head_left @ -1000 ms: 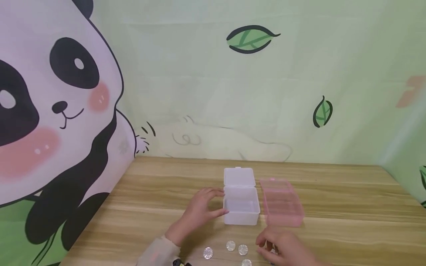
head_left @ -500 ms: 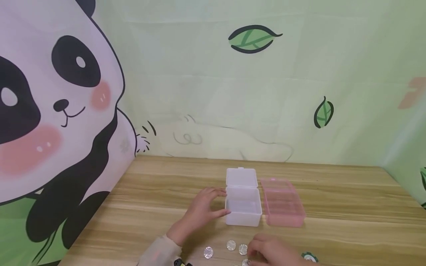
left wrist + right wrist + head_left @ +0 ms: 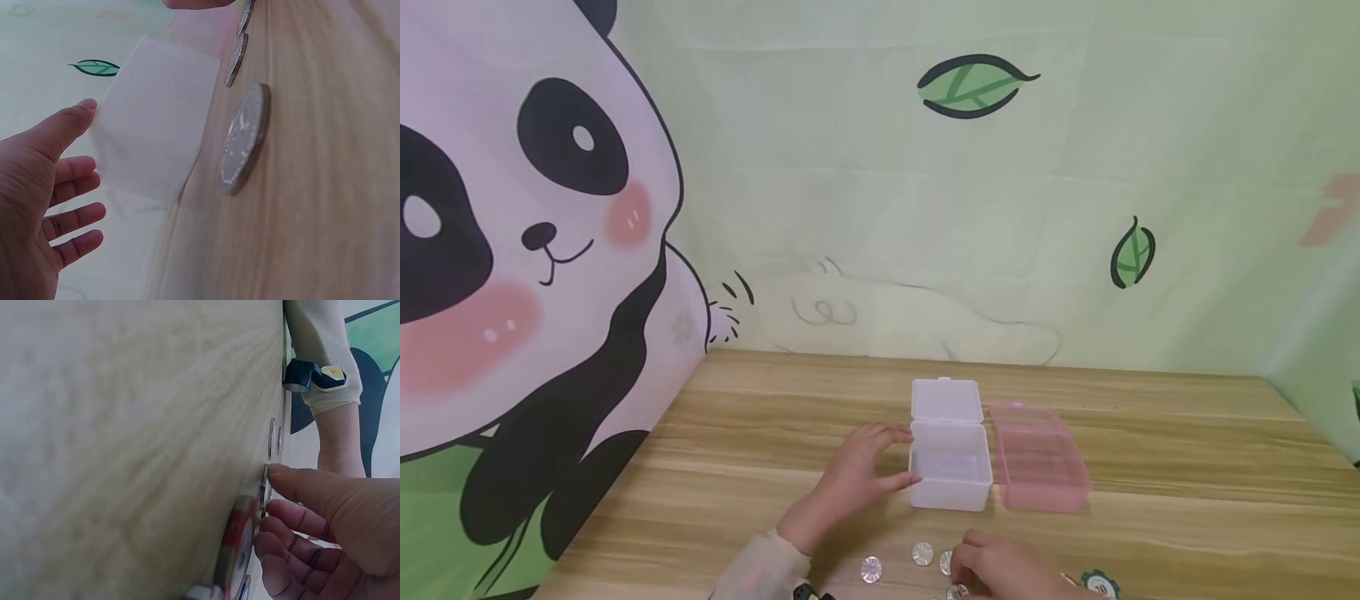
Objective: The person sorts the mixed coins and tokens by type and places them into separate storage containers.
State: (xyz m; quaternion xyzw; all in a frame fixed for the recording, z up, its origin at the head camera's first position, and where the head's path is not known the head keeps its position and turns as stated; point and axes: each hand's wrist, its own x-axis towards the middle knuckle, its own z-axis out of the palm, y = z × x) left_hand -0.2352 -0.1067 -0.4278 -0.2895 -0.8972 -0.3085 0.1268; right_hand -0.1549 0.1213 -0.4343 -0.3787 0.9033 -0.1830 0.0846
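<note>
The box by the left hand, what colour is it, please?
The box is translucent white, clearest in the head view.

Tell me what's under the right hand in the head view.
Peeking out from the right hand are a silver disc and, beyond it, a second silver disc. The hand hides the rest of both; whatever lies beneath the palm cannot be seen.

White box point(image 3: 951, 496): translucent, rectangular, upright, its hinged lid point(image 3: 946, 400) folded back at the far side. Silver coins point(image 3: 922, 553): round, with radiating marks; two lie close together in front of the box, a left coin point(image 3: 871, 569) off its near left corner, and a partly covered coin point(image 3: 957, 592) farther out.
</note>
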